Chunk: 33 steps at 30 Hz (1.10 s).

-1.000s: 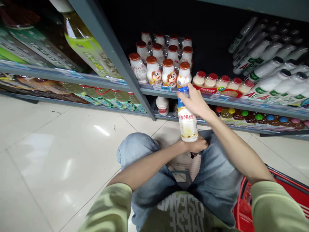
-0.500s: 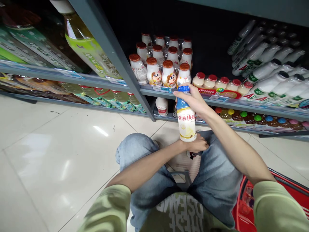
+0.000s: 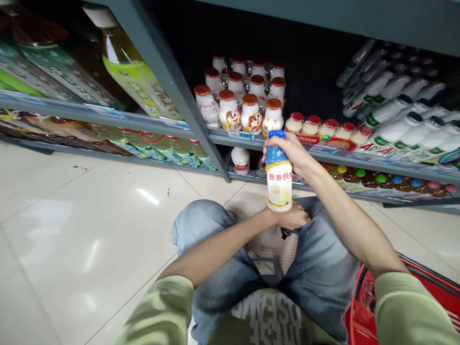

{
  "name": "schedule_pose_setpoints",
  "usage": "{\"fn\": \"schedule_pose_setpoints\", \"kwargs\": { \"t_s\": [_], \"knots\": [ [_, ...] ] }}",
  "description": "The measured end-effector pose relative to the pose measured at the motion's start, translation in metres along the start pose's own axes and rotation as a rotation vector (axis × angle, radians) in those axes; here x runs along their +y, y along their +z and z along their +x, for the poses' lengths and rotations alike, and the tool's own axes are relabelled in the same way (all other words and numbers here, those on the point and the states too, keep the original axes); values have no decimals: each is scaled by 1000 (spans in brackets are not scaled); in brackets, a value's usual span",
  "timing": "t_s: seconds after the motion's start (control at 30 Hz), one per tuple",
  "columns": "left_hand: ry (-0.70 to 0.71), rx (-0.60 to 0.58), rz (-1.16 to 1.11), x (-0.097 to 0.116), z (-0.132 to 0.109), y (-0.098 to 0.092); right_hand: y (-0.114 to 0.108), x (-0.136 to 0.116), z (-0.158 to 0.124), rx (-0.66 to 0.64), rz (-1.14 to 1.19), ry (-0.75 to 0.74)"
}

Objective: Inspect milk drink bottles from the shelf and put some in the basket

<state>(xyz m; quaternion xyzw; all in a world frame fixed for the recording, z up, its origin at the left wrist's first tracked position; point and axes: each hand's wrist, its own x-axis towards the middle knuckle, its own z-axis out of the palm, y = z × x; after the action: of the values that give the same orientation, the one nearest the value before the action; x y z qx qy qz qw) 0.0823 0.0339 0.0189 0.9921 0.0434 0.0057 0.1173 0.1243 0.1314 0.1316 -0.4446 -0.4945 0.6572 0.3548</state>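
Note:
My right hand (image 3: 293,151) is wrapped round the blue upper part of a milk drink bottle (image 3: 279,184), which has a blue cap and a white and yellow label with red characters. The bottle hangs nearly upright above my left wrist, its label facing me. My left hand (image 3: 295,216) is closed and rests against the inside of my right knee; whatever its fingers hold, if anything, is hidden. Just beyond the bottle, white drink bottles with brown-red caps (image 3: 251,115) stand in rows on the shelf (image 3: 230,140).
Small red-capped bottles (image 3: 327,128) in a red wrapper and white AD bottles (image 3: 404,132) fill the shelf to the right. Large tea bottles (image 3: 134,76) stand left of the upright post (image 3: 172,76). A red basket (image 3: 427,287) is beside my right leg.
My right hand has shifted its hold slightly down from the cap, and the bottle has moved a little to the right. The left hand stays at the knee.

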Motion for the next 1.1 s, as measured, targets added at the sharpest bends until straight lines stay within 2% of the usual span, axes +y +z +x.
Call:
{"fn": "schedule_pose_setpoints", "kwargs": {
  "t_s": [0.2,0.37,0.6,0.8,1.0,1.1],
  "knots": [
    [-16,-14,-4,0,1,0,1,0,0,29,-45,-25],
    [-9,-23,-10,0,1,-3,-1,4,1,83,-188,-81],
    [-12,-29,-5,0,2,-2,-3,5,1,88,-281,-110],
    [-6,48,0,0,3,6,-5,6,1,66,-247,-115],
    [0,149,0,-2,3,16,-14,3,1,-26,-203,-66],
    [-6,140,11,-1,3,18,-18,2,2,-29,-258,-110]
  ]
}}
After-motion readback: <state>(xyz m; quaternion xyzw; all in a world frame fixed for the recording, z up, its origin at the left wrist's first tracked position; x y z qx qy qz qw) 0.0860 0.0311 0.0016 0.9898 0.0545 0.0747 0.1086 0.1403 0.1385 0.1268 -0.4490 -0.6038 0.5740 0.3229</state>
